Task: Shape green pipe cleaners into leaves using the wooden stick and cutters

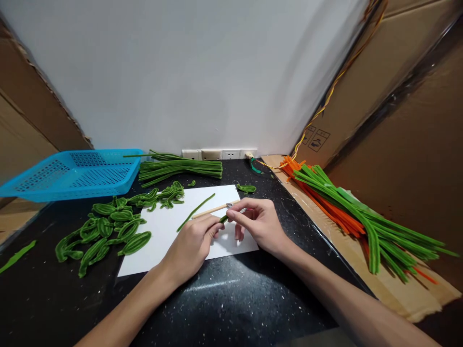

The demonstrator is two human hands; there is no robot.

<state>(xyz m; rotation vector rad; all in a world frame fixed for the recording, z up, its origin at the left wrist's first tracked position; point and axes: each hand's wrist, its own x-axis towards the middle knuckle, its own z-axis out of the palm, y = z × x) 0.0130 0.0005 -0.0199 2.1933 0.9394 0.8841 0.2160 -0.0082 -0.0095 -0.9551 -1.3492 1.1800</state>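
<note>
Grip, both hands closed: L hand [195, 241] pinches green pipe cleaner [197, 211] against wooden stick [213, 210] over white paper [155, 236], R hand [258, 224] pinches its near end, prob. to keep it taut.

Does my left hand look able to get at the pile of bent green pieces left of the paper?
Probably yes. The pile lies open on the counter beside the left hand, nothing between, though its fingers pinch a short green piece.
</note>
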